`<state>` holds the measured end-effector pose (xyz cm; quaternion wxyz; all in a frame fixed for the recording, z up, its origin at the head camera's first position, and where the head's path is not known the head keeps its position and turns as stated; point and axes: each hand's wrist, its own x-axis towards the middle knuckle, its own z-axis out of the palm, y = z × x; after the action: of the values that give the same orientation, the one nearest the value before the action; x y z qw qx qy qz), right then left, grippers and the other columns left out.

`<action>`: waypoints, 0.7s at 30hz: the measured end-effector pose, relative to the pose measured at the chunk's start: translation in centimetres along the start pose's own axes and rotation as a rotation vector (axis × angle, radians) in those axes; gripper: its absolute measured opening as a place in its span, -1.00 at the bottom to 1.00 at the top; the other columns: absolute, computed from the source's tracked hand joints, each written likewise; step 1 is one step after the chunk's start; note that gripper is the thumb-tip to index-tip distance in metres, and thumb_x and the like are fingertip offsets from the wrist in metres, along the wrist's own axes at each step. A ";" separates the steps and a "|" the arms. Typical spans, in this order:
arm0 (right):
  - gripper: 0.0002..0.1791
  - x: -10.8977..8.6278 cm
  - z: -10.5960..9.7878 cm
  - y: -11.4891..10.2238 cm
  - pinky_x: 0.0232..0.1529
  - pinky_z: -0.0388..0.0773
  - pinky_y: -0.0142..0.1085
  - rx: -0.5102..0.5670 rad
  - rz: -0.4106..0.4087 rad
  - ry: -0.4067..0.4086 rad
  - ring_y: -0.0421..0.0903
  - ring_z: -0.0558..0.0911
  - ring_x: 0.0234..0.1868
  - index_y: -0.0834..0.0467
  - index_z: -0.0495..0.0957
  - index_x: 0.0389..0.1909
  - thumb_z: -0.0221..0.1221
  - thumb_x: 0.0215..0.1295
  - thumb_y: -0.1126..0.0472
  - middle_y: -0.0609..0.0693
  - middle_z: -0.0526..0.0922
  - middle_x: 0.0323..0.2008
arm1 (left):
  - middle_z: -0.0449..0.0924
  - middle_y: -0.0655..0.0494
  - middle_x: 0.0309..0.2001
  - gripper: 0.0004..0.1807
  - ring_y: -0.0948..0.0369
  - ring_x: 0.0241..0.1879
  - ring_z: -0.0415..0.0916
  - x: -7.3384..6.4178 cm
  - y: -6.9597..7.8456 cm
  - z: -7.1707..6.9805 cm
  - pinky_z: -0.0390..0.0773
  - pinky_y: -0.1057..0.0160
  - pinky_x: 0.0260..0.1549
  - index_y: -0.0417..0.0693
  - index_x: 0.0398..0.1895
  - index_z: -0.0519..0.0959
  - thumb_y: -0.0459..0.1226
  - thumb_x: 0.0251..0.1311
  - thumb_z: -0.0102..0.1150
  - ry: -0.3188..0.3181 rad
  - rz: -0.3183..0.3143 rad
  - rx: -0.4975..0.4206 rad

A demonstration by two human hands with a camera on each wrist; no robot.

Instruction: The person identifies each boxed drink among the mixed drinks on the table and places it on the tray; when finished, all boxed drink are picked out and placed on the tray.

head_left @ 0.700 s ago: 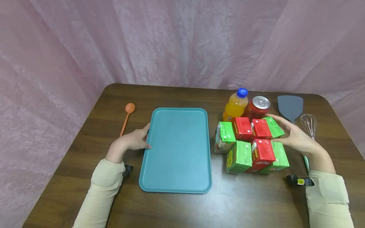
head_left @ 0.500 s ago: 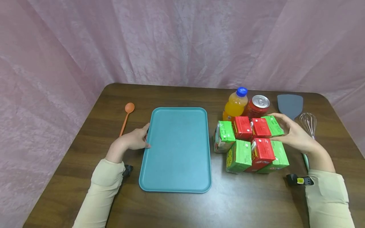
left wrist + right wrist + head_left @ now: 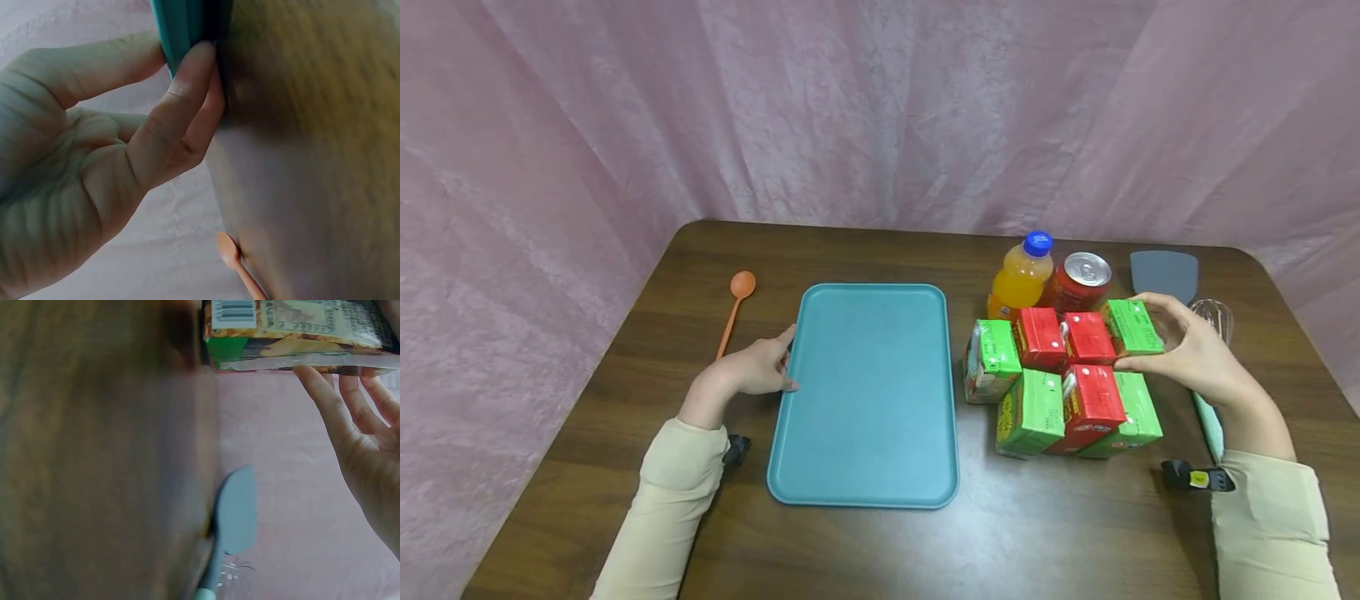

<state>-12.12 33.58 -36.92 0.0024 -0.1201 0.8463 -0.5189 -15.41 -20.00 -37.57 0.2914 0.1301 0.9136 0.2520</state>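
Observation:
My left hand (image 3: 748, 367) pinches the left rim of a blue-green tray (image 3: 865, 400). In the left wrist view, thumb and fingers of that hand (image 3: 94, 150) lie on opposite faces of the tray's edge (image 3: 178, 31). At the back right of a cluster of red and green drink cartons, my right hand (image 3: 1206, 362) holds a green drink carton (image 3: 1133, 327) between thumb and fingers. The right wrist view shows the carton's printed side (image 3: 300, 322) with fingers (image 3: 322, 394) against it. A red carton (image 3: 1088, 337) stands just left of it.
Behind the cartons stand an orange drink bottle (image 3: 1021, 279) and a red can (image 3: 1078, 283). A grey spatula (image 3: 1165, 273) and a whisk (image 3: 1213, 315) lie beyond my right hand. An orange spoon (image 3: 735, 308) lies left of the tray on the wooden table (image 3: 865, 550).
My right hand has shifted slightly right with the green carton, which has come a little away from the red carton beside it. My left hand and the tray have stayed put.

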 end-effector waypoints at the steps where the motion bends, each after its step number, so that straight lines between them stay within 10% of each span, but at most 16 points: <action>1: -0.09 -0.1 -0.1 -0.3 -0.24 0.47 -0.58 -0.012 0.006 0.018 -0.43 0.52 -0.10 0.12 0.24 0.21 0.34 -0.22 0.65 -0.28 0.51 -0.08 | 0.34 0.03 -0.44 0.03 0.17 -0.43 0.30 0.0 0.0 0.0 0.29 0.24 -0.38 -0.34 0.44 -0.28 -0.35 0.11 0.25 0.000 -0.002 -0.002; 9: 0.02 -1.6 -0.6 -4.5 -0.39 0.41 -0.67 -0.240 0.005 0.229 -0.56 0.50 -0.28 0.05 0.31 0.22 0.48 -0.41 0.54 -0.34 0.40 -0.06 | 0.34 0.03 -0.42 0.04 0.17 -0.41 0.31 -0.1 -0.3 0.2 0.30 0.24 -0.36 -0.34 0.44 -0.27 -0.35 0.09 0.27 0.004 0.016 -0.005; 15: 0.05 -2.1 -0.2 -7.5 -0.30 0.46 -0.63 -0.035 -0.257 0.386 -0.33 0.57 -0.22 0.38 0.35 0.16 0.35 -0.65 0.81 -0.14 0.55 -0.08 | 0.34 0.03 -0.41 0.04 0.17 -0.41 0.31 0.0 -0.7 0.1 0.30 0.25 -0.37 -0.34 0.44 -0.26 -0.35 0.08 0.27 0.004 0.024 -0.004; 21: -0.01 -2.5 0.4 -11.1 -0.24 0.50 -0.56 0.091 -0.434 0.458 -0.15 0.58 -0.12 0.50 0.33 0.10 0.55 -0.54 0.42 0.06 0.56 -0.05 | 0.34 0.03 -0.39 0.04 0.18 -0.41 0.31 0.2 -0.7 -0.1 0.30 0.25 -0.38 -0.33 0.44 -0.25 -0.35 0.08 0.27 0.009 0.050 -0.012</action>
<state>-7.39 28.95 -27.69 -0.2935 -0.1776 0.7553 -0.5584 -15.75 -20.55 -37.99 0.2819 0.1499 0.9098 0.2652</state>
